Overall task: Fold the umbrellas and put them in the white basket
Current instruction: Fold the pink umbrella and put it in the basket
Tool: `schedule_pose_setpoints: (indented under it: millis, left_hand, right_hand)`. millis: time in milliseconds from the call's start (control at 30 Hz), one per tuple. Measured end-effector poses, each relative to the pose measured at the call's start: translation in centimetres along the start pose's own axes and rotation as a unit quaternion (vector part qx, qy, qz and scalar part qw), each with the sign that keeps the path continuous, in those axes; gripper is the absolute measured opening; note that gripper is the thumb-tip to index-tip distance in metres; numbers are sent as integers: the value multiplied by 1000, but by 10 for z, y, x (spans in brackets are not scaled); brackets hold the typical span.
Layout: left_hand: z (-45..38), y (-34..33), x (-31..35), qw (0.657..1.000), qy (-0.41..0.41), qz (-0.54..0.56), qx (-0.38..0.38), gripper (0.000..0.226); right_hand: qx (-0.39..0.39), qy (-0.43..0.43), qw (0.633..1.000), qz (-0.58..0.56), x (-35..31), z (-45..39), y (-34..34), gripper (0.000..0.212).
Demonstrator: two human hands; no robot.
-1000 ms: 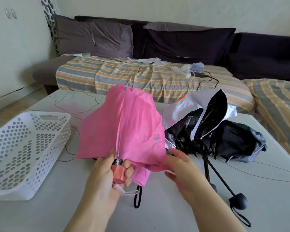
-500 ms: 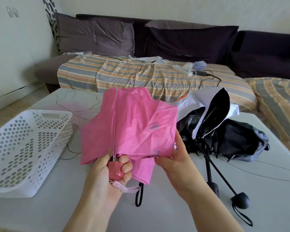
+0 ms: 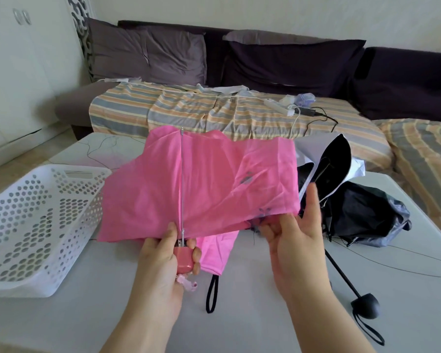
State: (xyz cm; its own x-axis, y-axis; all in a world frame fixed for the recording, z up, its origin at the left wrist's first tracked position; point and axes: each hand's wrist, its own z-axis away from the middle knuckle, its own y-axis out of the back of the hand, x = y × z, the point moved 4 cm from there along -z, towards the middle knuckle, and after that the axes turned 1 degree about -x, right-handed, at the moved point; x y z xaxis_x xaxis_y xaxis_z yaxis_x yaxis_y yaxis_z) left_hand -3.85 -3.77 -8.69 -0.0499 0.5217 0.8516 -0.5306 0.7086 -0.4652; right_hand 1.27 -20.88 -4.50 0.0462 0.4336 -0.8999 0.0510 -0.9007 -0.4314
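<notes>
— Umbrella, the pink one (image 3: 201, 184): where is it, and who has hold of it?

— Nearest of all, the left hand (image 3: 163, 261) has its fingers and thumb curled round the pink handle (image 3: 184, 259), with a pale wrist strap (image 3: 187, 285) dangling just below that hand. The metal shaft (image 3: 182, 179) rises straight up from its grip. The right hand (image 3: 294, 240) pinches the lower right edge of the pink cloth, thumb on the near side; the other fingers stretch up behind the cloth's edge, somewhat blurred.

— So the cloth is spread?

— Yes, stretched between the two hands and above them, off the table (image 3: 252, 314). A black loop strap (image 3: 211, 293) lies on the table between the hands, just below the hanging cloth.

— And the other umbrella?

— The black umbrella (image 3: 364, 212) lies slumped on the table beyond and to the right of the right hand, its thin shaft ending in a round black knob (image 3: 365, 305) right of that wrist.

— The basket?

— The white basket (image 3: 36, 230) sits on the table to the left of the left hand, near but apart. Beyond everything, a sofa (image 3: 290, 64) with dark cushions and a striped cover (image 3: 214, 108).
</notes>
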Motion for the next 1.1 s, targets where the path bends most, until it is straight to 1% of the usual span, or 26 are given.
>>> schedule_pose_setpoints:
  millis: [33,67,100,133,200,267,333,400,433,500,533,567,600,633,667,700,733,767,800,833,900,967,1033,1067,1100]
  left_hand:
    - [0,1,0,1000,-5,-1,5,19]
    - [1,1,1,1000,-12,2,10,19]
    - [1,1,2,1000,-18,5,14,20]
    - [3,0,2,1000,-22,5,14,19]
    - [3,-1,1,999,-25,-8,20,19]
    - [5,-2,0,999,-28,-26,31,20]
    - [7,-3,0,998,-33,-40,35,21]
    - [12,-5,0,998,-31,-38,34,21]
    - [14,-6,0,998,-30,-36,33,21]
    - [16,-9,0,998,-32,-34,32,20]
    - [16,-9,0,998,-36,-34,33,20]
    - [16,-9,1,998,-38,-33,35,20]
    - [14,-9,1,998,-41,-33,38,20]
    - [13,-8,2,998,-47,-34,39,21]
    - [12,-7,3,997,-54,-35,39,21]
    - [11,-7,4,997,-58,-37,37,22]
    - [11,-7,4,997,-60,-39,35,22]
    - [11,-7,4,997,-60,-45,32,23]
    - [11,-7,2,997,-59,-49,28,24]
    - [12,-8,0,997,-54,-53,22,23]
    - [13,-10,-4,997,-51,-56,13,21]
    - [12,-9,-6,996,-52,-67,16,19]
    - [9,-8,-9,994,-54,-91,14,20]
    - [8,-9,-10,993,-55,-102,10,21]
    - [7,-9,-11,992,-55,-114,10,23]
  right_hand:
    - [-22,-34,999,8,5,1,-4,43]
    - [-42,-59,997,31,7,3,-6,24]
    - [-35,-72,996,44,8,3,-5,15]
    - [-18,-64,997,38,7,3,-4,20]
    - [8,-15,1000,7,-3,0,-2,25]
    - [-11,14,1000,9,-11,0,-5,23]
    - [-32,-10,998,52,-7,-2,-9,25]
    - [-30,-38,996,76,-3,-4,-8,26]
    - [-8,-32,997,70,-4,-4,-7,32]
    - [17,18,999,25,-11,-4,-6,44]
    - [15,34,999,-2,-13,-2,-7,47]
    - [4,35,999,-28,-12,0,-9,45]
    - [-20,25,998,-56,-9,2,-11,36]
    - [-78,9,994,-73,-7,6,-17,23]
    - [-153,-7,987,-56,-3,10,-24,27]
    - [-229,-24,973,-14,2,15,-31,39]
    - [-290,-36,956,19,9,20,-35,44]
    - [-306,-55,949,45,16,24,-40,46]
    - [-282,-69,955,66,22,24,-41,48]
    - [-233,-70,966,88,23,23,-42,50]
    - [-102,-66,985,124,26,18,-37,49]
    - [-8,-63,991,118,24,18,-30,43]
    - [11,-67,995,77,20,24,-31,54]
    - [2,-74,995,60,20,26,-31,59]
    - [-15,-86,994,67,17,29,-34,59]
